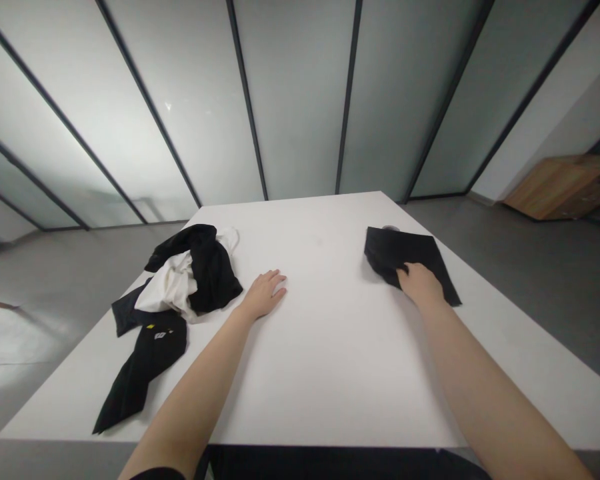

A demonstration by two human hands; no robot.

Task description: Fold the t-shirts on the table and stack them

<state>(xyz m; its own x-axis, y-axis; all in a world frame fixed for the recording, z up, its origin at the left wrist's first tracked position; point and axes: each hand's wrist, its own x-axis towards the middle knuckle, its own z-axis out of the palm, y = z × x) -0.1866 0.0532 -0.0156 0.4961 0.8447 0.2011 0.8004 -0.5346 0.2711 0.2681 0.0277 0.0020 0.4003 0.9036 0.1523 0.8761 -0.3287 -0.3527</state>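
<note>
My right hand [421, 283] grips the near edge of a flat piece of black folded cloth [413, 248] on the right side of the table. The cloth's left corner is lifted a little, and its exact kind cannot be made out. My left hand [265, 293] rests palm down on the white tabletop with its fingers spread, holding nothing. To the left of that hand lies a heap of clothes: a black garment [215, 277], a crumpled white garment [167, 287] and a dark piece with a yellow and white print [153, 360] that reaches toward the near edge.
The white table [310, 373] fills the middle of the view. Just beyond the black cloth, a small round dark object [391, 228] partly shows. Frosted glass panels [300, 100] stand behind the table, and a wooden cabinet [565, 187] is on the floor at right.
</note>
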